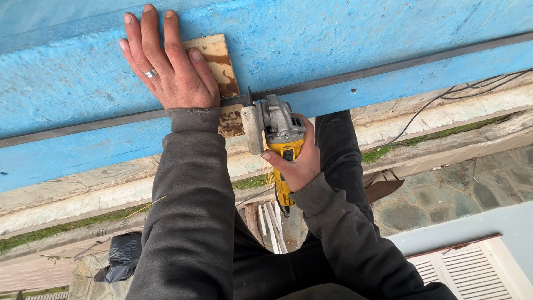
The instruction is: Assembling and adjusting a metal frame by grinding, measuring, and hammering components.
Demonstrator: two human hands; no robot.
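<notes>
My left hand (166, 58) lies flat, fingers spread, on a long thin dark metal bar (388, 65) and a small plywood scrap (219, 61) under it, pressing them against a blue painted surface (333, 33). A ring sits on one finger. My right hand (297, 164) grips the yellow body of an angle grinder (277, 139). Its grey head and disc meet the bar just right of my left wrist. A few sparks fly near the grinder's lower side.
A black cable (444, 100) runs along a pale stone ledge (444, 116) to the right. Below are stone paving (444, 194), white slatted shutters (461, 269), a black bag (122, 255) and white wooden strips (269, 219).
</notes>
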